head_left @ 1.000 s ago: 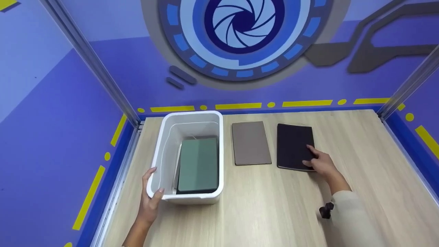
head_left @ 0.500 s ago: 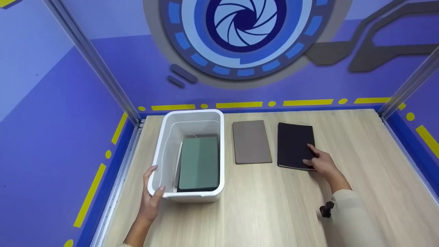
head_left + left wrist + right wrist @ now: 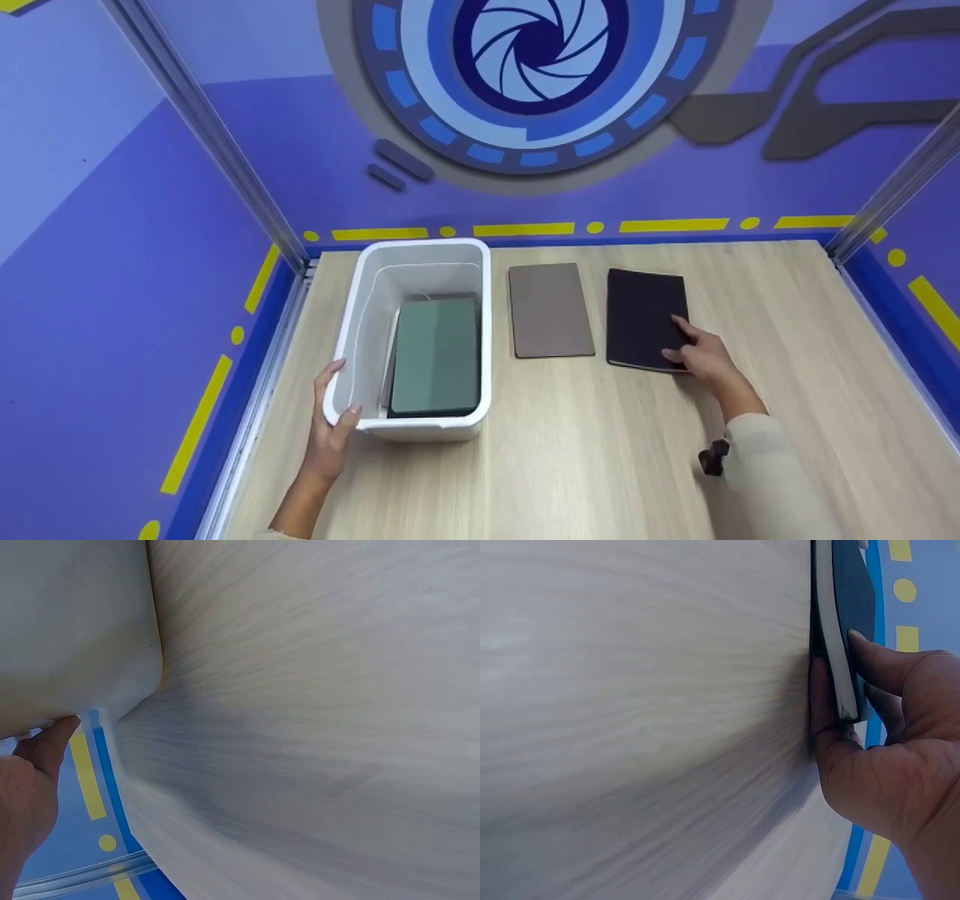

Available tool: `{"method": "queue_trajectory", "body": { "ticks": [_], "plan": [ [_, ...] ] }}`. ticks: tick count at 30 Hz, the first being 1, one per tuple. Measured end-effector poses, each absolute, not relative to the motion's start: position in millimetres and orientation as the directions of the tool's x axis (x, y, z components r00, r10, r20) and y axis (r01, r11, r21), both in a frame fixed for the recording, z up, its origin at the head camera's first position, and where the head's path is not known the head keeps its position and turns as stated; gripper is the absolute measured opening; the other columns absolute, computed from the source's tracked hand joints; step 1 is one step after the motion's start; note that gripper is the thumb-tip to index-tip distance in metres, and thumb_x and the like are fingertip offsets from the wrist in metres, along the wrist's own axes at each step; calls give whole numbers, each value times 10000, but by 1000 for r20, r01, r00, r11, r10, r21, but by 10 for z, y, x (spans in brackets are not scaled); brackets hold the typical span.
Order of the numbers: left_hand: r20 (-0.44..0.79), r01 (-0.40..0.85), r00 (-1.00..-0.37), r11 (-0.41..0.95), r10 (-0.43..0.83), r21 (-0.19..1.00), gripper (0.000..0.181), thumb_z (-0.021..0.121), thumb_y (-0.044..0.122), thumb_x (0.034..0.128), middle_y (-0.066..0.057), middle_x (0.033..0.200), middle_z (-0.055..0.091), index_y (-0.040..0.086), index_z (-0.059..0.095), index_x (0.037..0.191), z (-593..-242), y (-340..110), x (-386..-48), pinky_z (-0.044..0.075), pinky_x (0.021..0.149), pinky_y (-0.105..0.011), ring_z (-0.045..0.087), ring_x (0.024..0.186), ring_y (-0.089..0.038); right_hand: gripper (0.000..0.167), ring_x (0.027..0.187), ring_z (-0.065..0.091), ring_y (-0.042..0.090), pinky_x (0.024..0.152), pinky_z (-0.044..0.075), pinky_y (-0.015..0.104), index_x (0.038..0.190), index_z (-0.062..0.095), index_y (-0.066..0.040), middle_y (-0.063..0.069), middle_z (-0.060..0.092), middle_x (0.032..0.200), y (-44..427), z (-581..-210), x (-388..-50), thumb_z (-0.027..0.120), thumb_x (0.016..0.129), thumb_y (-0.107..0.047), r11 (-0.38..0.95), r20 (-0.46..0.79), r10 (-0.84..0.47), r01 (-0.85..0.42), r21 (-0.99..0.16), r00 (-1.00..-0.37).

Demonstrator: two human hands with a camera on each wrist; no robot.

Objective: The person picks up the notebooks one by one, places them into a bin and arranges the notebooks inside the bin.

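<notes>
A black notebook point(image 3: 643, 319) lies on the table at the right, a slim elastic-less dark cover with pale page edges showing in the right wrist view. My right hand point(image 3: 706, 358) holds its near right corner, and the right wrist view shows digits on both faces of the notebook point(image 3: 853, 622). At the left stands a white plastic bin point(image 3: 486, 337). My left hand point(image 3: 330, 442) grips the rim at the bin's near left corner, thumb at the front. Inside the bin a green book or box point(image 3: 435, 356) lies uppermost, with darker items partly hidden beneath it.
A grey-brown notebook point(image 3: 551, 310) lies flat between the bin and the black notebook. The wooden table point(image 3: 585, 465) meets blue printed walls point(image 3: 525, 202) at the back and both sides. Metal rails point(image 3: 281, 330) run along its left edge.
</notes>
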State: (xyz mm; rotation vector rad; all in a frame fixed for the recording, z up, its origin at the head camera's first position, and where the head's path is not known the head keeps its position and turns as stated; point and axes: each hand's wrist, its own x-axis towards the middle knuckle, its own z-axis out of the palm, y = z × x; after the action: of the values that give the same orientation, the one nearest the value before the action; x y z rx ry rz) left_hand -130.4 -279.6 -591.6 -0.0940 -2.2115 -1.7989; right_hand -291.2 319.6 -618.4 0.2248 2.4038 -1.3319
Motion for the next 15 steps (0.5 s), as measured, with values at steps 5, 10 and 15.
{"method": "queue_trajectory", "body": {
  "ticks": [5,10,15],
  "plan": [
    [256,226,-958,209,-130,951,695,498,50,971,-72,1521,422,48,269,1627,-5920,-2798,-1303,437,1036,-191,548,1286,-180,854,1637,-51,525,1326,71,644,1721,99,-174,281,-38,1769,3185,-6179,-2909,605,1035,-124,528,-409,-38,329,-783,-912],
    [261,233,-958,209,-120,950,700,502,52,969,-66,1538,415,50,270,1630,-5917,-2799,-1313,430,1050,-203,535,1303,-184,850,1637,-44,527,1325,71,644,1720,104,-164,277,-25,1771,3204,-6176,-2908,603,1034,-116,538,-404,-33,325,-778,-914],
    [267,236,-956,218,-124,947,704,507,55,965,-44,1549,405,49,274,1630,-5912,-2800,-1322,416,1064,-199,526,1314,-173,850,1637,-38,527,1326,77,643,1719,110,-156,280,-16,1770,3210,-6175,-2921,610,1032,-119,539,-401,-36,320,-779,-915]
  ]
}}
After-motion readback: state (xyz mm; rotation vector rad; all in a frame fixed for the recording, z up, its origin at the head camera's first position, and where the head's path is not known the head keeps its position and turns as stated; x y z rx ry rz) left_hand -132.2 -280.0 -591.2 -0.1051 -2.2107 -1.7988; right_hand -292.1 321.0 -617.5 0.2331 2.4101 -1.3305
